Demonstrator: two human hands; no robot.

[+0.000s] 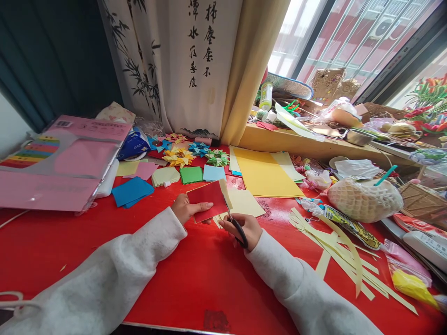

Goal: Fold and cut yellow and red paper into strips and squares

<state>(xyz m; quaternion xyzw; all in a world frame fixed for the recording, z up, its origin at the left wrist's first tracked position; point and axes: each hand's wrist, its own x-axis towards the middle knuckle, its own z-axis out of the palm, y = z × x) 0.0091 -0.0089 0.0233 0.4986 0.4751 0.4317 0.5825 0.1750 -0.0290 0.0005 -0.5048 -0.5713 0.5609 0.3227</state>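
Note:
In my left hand [188, 208] is a red paper card [208, 200], with pale yellow paper [225, 193] showing behind its right edge. The thumb lies across the red face. My right hand [244, 226] is closed round black-handled scissors [240, 232], whose blades point up along the right edge of the papers. Whether the blades are apart is too small to tell. Under and behind the hands, pale yellow sheets [246, 203] lie on the red table [195, 288]. Cut pale strips [344, 263] are spread to the right of my right arm.
Small stacks of blue [132, 191], green [191, 175] and light blue paper [214, 173] stand behind the hands, near folded paper stars [179, 157]. A large yellow sheet [267, 172] lies right of them. A pink paper pack [63, 163] is at left, a net-wrapped coconut [365, 199] at right.

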